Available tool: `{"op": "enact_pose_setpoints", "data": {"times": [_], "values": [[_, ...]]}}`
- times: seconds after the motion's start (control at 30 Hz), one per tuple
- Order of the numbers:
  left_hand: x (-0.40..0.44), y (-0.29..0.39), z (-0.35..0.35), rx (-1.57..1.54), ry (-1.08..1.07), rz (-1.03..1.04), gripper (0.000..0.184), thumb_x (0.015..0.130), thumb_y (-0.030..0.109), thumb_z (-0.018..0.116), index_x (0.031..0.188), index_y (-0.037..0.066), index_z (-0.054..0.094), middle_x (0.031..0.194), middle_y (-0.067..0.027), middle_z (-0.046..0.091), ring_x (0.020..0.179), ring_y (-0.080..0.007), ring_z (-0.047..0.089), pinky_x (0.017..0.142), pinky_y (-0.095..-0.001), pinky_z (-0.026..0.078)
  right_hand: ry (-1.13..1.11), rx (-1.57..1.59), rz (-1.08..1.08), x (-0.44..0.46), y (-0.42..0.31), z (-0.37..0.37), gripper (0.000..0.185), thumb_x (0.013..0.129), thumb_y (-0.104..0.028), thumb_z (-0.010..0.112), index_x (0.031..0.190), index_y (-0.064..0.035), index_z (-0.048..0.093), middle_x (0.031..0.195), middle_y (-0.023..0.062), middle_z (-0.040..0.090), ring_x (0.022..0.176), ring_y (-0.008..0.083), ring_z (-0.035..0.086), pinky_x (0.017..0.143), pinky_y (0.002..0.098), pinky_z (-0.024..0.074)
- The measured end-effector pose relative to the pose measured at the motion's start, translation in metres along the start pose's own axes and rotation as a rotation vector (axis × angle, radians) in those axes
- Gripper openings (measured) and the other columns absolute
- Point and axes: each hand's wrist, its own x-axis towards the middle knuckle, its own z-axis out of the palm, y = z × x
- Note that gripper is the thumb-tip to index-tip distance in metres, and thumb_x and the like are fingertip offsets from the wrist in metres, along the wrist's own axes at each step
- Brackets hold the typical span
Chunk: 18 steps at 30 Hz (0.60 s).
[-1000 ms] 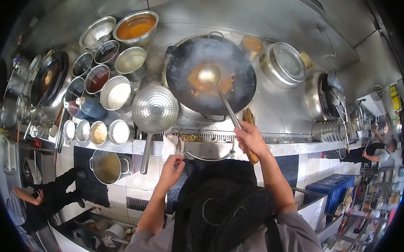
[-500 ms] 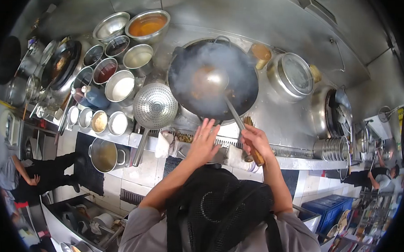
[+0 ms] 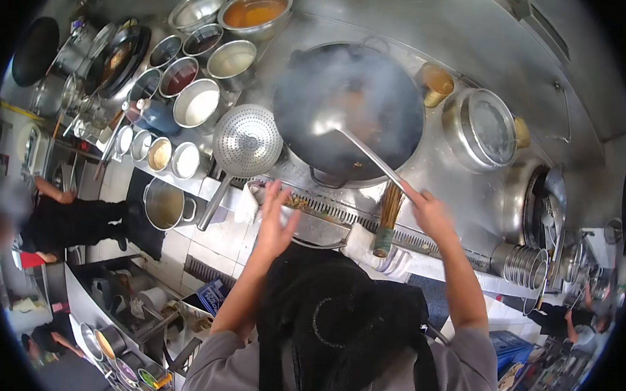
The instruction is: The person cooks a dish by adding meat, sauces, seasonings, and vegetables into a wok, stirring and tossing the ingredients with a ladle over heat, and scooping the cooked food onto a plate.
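My right hand [image 3: 432, 215] is closed round the handle of a long metal ladle [image 3: 370, 156]. The ladle's bowl sits inside the black wok [image 3: 400, 122], left of its middle. Steam drifts over the wok and blurs the brownish food [image 3: 359, 107] in it. My left hand [image 3: 277, 225] is raised with its fingers apart, holding nothing. It hovers at the counter's front edge, near a white cloth [image 3: 248, 203] and right of the handle of a perforated strainer [image 3: 247, 140]. A bamboo wok brush [image 3: 387, 220] lies between the wok and my right arm.
Steel pots of sauces and seasonings, including a white one [image 3: 197, 105], crowd the left side. A lidded pot [image 3: 487, 130] and a tan container [image 3: 435, 84] stand right of the wok. A stockpot [image 3: 164, 204] is lower left. Other people are at both sides.
My left hand has moved left, away from the wok's near rim. My right hand has shifted right, and the ladle's bowl has come to the wok's left part. The whole view has tilted.
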Motion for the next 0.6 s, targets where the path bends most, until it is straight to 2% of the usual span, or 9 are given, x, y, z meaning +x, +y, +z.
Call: {"op": "enact_pose_setpoints", "data": {"times": [0.13,0.17,0.3,0.37,0.4,0.43,0.5,0.57,0.6], "values": [[-0.012,-0.017,-0.06,0.04,0.143,-0.179,0.039,0.097,0.007,0.071,0.135,0.002,0.062,0.154,-0.0246,0.051,0.152,-0.0467,0.039,0.123,-0.0521,0.035,0.016,-0.091,0.061,-0.056,0.022,-0.032,0.073,0.093,-0.007,0.068,0.16,-0.03,0.049,0.101,0.0176,0.068,0.084,0.0423,0.07,0.077,0.0526,0.0583],[-0.009,-0.021,-0.075,0.096,0.216,-0.169,0.036,0.094,0.002,0.072,0.13,0.004,0.066,0.147,-0.0219,0.059,0.142,-0.0408,0.053,0.118,-0.0482,0.042,0.065,-0.082,0.1,-0.07,0.027,-0.028,0.072,0.095,-0.009,0.068,0.16,-0.0313,0.048,0.102,0.0165,0.069,0.084,0.0404,0.071,0.077,0.0526,0.0586],[0.058,-0.041,-0.145,0.249,0.339,-0.002,0.024,0.093,-0.004,0.069,0.117,0.001,0.07,0.123,-0.0201,0.072,0.117,-0.0381,0.069,0.102,-0.0437,0.054,0.136,-0.04,0.232,-0.073,0.01,-0.023,0.07,0.095,-0.006,0.069,0.16,-0.0252,0.05,0.106,0.0195,0.072,0.084,0.0389,0.072,0.075,0.0504,0.0578],[0.111,-0.077,-0.169,0.277,0.416,0.015,0.023,0.092,-0.005,0.069,0.115,0.001,0.07,0.118,-0.0181,0.072,0.108,-0.0372,0.069,0.094,-0.0439,0.055,0.289,0.177,0.169,-0.054,-0.021,-0.019,0.069,0.095,0.0,0.069,0.16,-0.0161,0.051,0.107,0.0231,0.073,0.073,0.0333,0.069,0.069,0.0443,0.0558],[0.144,-0.101,-0.184,0.331,0.397,0.091,0.022,0.091,-0.003,0.07,0.112,0.002,0.07,0.113,-0.0182,0.071,0.104,-0.0391,0.068,0.092,-0.0448,0.055,0.205,0.345,0.371,-0.04,-0.059,-0.025,0.066,0.095,0.003,0.068,0.159,-0.0087,0.051,0.101,0.0194,0.074,0.062,0.0203,0.06,0.061,0.0368,0.0513],[0.174,-0.13,-0.191,0.387,0.387,0.098,0.021,0.09,-0.001,0.071,0.111,0.002,0.07,0.111,-0.0185,0.07,0.104,-0.0411,0.067,0.092,-0.0463,0.054,0.209,0.483,0.418,-0.029,-0.085,-0.019,0.066,0.099,0.0,0.067,0.161,-0.0091,0.048,0.096,0.0092,0.072,0.059,0.0094,0.051,0.054,0.0306,0.0459],[0.228,-0.208,-0.195,0.466,0.28,0.037,0.029,0.084,0.001,0.073,0.114,0.002,0.07,0.113,-0.0209,0.07,0.108,-0.0428,0.065,0.099,-0.05,0.052,0.237,0.964,0.529,0.002,-0.143,-0.01,0.063,0.102,0.0,0.064,0.162,-0.0071,0.045,0.095,0.0019,0.069,0.06,0.0047,0.05,0.05,0.0253,0.0417],[0.264,-0.27,-0.188,0.553,0.179,-0.02,0.033,0.084,0.006,0.075,0.116,0.002,0.07,0.119,-0.0224,0.068,0.114,-0.043,0.065,0.102,-0.0498,0.053,0.221,1.229,0.418,0.037,-0.195,-0.008,0.063,0.104,0.002,0.06,0.164,-0.0057,0.042,0.097,0.001,0.068,0.058,0.003,0.049,0.048,0.0224,0.0403],[0.278,-0.288,-0.184,0.612,0.015,-0.162,0.035,0.084,0.009,0.076,0.118,0.002,0.069,0.123,-0.0226,0.067,0.117,-0.0432,0.064,0.103,-0.0497,0.054,0.231,1.361,0.383,0.055,-0.219,-0.009,0.063,0.104,0.004,0.058,0.164,-0.0036,0.039,0.092,0.0007,0.066,0.055,0.0025,0.048,0.047,0.0216,0.0402]]}}
